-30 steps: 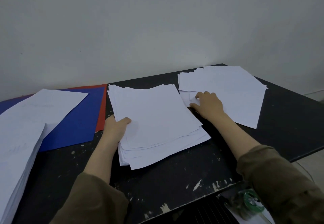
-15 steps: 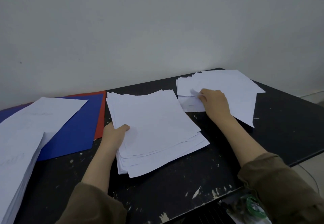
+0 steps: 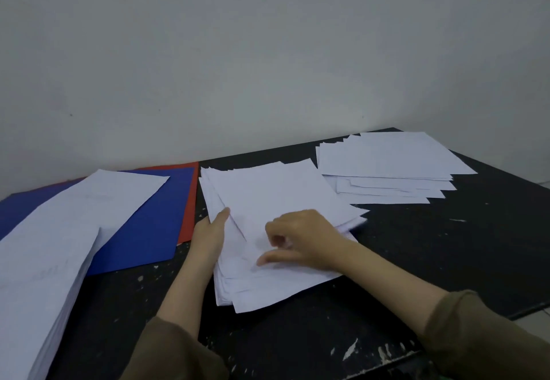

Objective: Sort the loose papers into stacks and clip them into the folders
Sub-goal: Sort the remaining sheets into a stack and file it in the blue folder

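A loose stack of white papers (image 3: 276,198) lies in the middle of the black table (image 3: 446,260). My left hand (image 3: 209,235) grips its left edge, thumb on top. My right hand (image 3: 300,239) is over the same stack, thumb stretched out flat on the top sheet, fingers loosely curled above it with nothing pinched between them. A second fanned pile of white sheets (image 3: 390,165) lies at the far right. A blue folder (image 3: 148,224) lies on a red folder (image 3: 189,201) at the left, partly covered by a white sheet (image 3: 98,201).
A thick pile of paper (image 3: 35,290) rises at the near left edge. A pale wall (image 3: 268,67) backs the table. The table's right and front edges are close, its black top chipped with white specks.
My right hand has left the right pile and come over to the middle stack, now resting on its top sheet. My left hand keeps hold of the stack's left edge.
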